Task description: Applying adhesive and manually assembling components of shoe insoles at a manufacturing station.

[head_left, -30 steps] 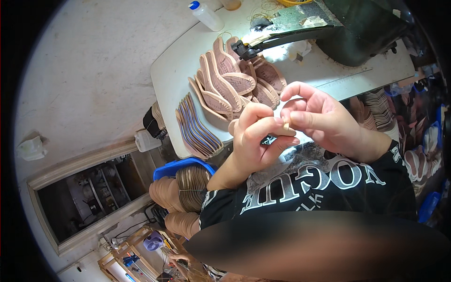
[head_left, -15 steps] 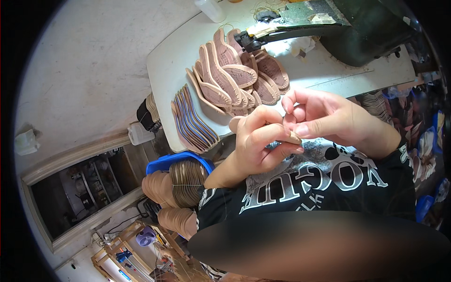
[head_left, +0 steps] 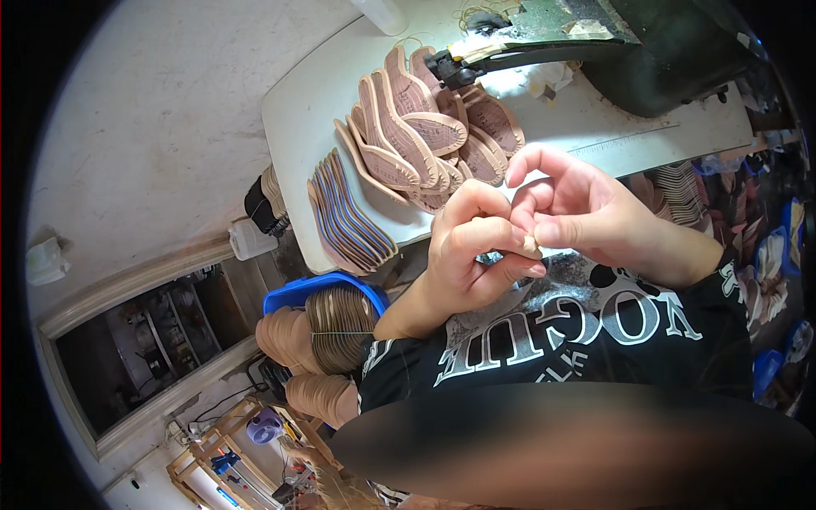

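In front of my chest I hold a beige insole point(head_left: 531, 246), mostly hidden by my fingers; only a small end shows between the two hands. My left hand point(head_left: 478, 248) is closed around it, thumb below and fingers curled over. The thumb and bent fingers of my right hand point(head_left: 586, 214) pinch at that same end, with the index finger arched above. Just beyond my hands, a loose heap of insoles point(head_left: 399, 127) with pleated beige rims lies on the white table point(head_left: 293, 110). Left of the heap, a neat row of thin insole boards point(head_left: 350, 217) leans together.
A dark green machine point(head_left: 586, 51) with a lit arm stands at the table's far right. Below the table's left corner, a blue bin point(head_left: 289, 293) holds bundled insole boards point(head_left: 340, 331). More stacked pieces point(head_left: 680, 194) lie beyond my right forearm. A purple fan point(head_left: 264, 427) is at lower left.
The rounded insole tip that stuck out left of my left hand no longer shows. My right index finger has lifted slightly, and its other fingers have shifted at the held end.
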Tool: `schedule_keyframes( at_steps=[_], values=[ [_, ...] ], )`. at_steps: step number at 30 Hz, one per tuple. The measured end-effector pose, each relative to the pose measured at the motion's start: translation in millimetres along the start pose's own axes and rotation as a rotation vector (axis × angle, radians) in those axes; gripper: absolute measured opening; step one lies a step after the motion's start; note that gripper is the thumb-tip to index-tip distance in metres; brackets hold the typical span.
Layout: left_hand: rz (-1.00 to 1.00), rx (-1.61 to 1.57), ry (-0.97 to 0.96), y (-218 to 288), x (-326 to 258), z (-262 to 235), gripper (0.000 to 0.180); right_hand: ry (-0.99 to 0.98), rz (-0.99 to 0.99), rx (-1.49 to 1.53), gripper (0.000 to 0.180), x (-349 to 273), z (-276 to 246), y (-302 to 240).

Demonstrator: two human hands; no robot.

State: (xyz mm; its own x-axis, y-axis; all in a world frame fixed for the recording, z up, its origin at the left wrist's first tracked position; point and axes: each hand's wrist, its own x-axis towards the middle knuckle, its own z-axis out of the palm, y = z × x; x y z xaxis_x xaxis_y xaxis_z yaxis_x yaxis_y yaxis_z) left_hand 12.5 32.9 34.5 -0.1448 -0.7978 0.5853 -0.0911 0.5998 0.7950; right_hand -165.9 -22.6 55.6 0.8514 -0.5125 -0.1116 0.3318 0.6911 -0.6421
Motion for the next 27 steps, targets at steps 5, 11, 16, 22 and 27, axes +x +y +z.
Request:
schedule_keyframes(
  at_steps=[5, 11, 16, 22, 27],
  values=[
    [-0.02, -0.118, -0.001, -4.9, -1.2, 4.3, 0.042, -0.125, -0.223, -0.018, 0.05, 0.4, -0.8, 3.9],
    [0.002, -0.062, -0.008, -7.4, -0.1, 2.7, 0.043, 0.003, -0.113, -0.157, 0.043, -0.9, 2.6, -9.1],
    [0.001, 0.019, 0.008, -2.8, -1.0, 3.4, 0.041, 0.003, 0.189, 0.066, 0.042, 2.1, -6.4, -13.5],
    [0.018, 0.012, -0.038, 0.5, 3.0, 2.1, 0.038, -0.109, 0.268, 0.158, 0.034, 4.5, -14.6, 3.1],
    [-0.028, 0.011, -0.023, -1.0, 0.9, 3.6, 0.038, -0.086, 0.293, 0.215, 0.036, 5.8, -18.8, 9.8]
  ],
)
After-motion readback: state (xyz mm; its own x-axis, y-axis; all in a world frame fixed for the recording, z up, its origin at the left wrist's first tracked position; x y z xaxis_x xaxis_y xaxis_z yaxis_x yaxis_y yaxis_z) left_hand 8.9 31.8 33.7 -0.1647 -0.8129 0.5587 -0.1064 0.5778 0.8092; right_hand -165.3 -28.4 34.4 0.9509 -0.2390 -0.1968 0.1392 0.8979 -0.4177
